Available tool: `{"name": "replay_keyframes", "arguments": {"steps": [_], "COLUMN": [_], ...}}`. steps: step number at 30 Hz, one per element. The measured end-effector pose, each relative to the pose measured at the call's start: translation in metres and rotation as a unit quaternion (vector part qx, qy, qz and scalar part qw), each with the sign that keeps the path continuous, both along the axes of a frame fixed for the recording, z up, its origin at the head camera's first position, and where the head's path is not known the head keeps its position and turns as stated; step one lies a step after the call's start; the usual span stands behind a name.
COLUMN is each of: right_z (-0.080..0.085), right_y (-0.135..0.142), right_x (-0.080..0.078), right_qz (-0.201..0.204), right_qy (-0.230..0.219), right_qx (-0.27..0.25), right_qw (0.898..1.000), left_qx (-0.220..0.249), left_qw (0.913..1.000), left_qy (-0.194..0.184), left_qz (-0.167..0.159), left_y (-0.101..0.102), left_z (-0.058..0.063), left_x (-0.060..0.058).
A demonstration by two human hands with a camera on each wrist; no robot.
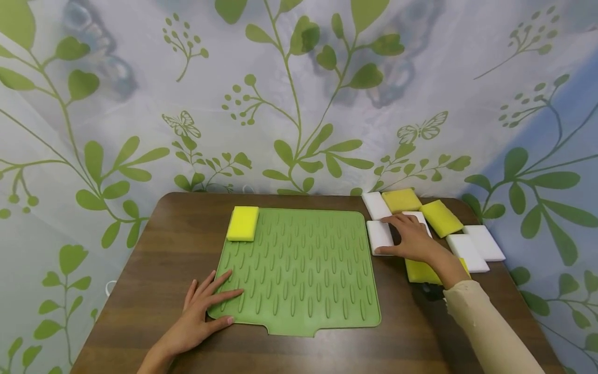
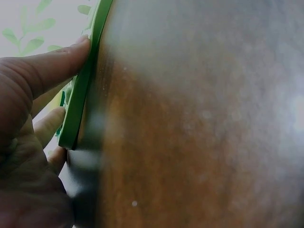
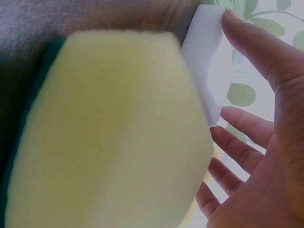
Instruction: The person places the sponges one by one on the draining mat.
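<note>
A green mat (image 1: 303, 259) with raised oval ridges lies on the table, a yellow sponge (image 1: 243, 223) on its far left corner. My left hand (image 1: 198, 314) rests with spread fingers on the mat's near left corner; the left wrist view shows its thumb (image 2: 64, 61) against the green rim. At the mat's right edge, my right hand (image 1: 413, 239) spans a white sponge (image 1: 380, 236), thumb at the near end and index finger at the far end. The right wrist view shows this white sponge (image 3: 209, 61) between thumb and index finger, behind a large, close yellow sponge (image 3: 109, 133).
Around the right hand lie more white sponges (image 1: 469, 253) and yellow sponges (image 1: 441, 218), several in all. One yellow sponge (image 1: 422, 271) sits under the right wrist, beside a dark piece. Behind the wooden table (image 1: 177, 234) hangs a leaf-patterned curtain (image 1: 299, 104).
</note>
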State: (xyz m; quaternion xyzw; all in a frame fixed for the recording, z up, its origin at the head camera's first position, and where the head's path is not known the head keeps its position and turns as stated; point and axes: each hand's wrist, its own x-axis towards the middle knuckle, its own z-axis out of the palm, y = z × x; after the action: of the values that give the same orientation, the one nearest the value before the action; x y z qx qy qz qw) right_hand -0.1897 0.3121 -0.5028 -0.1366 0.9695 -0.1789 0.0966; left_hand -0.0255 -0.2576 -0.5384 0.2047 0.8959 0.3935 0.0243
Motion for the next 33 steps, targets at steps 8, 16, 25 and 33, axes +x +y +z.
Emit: {"name": "replay_keyframes", "arguments": {"steps": [8, 16, 25, 33], "right_z": [0.0048, 0.0047, -0.0021, -0.0021], "right_y": [0.0009, 0.0005, 0.0010, 0.0038], "right_x": [0.0064, 0.0066, 0.0063, 0.0061], "right_qz": [0.010, 0.010, 0.012, 0.004], "right_qy": [-0.006, -0.006, 0.006, 0.010], "right_qx": [0.013, 0.014, 0.017, 0.018], "right_qw": [1.000, 1.000, 1.000, 1.000], "left_qx": [0.002, 0.006, 0.000, 0.007], "left_qw": [0.9999, 0.9999, 0.9999, 0.9999], "left_qy": [0.014, 0.008, -0.012, 0.005], "left_qz": [-0.004, -0.005, -0.004, -0.007], "left_y": [-0.0003, -0.0009, -0.0028, -0.0019], "left_z": [0.0004, -0.0003, -0.0018, -0.0012], "left_x": [-0.0007, -0.0021, -0.0037, -0.0026]}}
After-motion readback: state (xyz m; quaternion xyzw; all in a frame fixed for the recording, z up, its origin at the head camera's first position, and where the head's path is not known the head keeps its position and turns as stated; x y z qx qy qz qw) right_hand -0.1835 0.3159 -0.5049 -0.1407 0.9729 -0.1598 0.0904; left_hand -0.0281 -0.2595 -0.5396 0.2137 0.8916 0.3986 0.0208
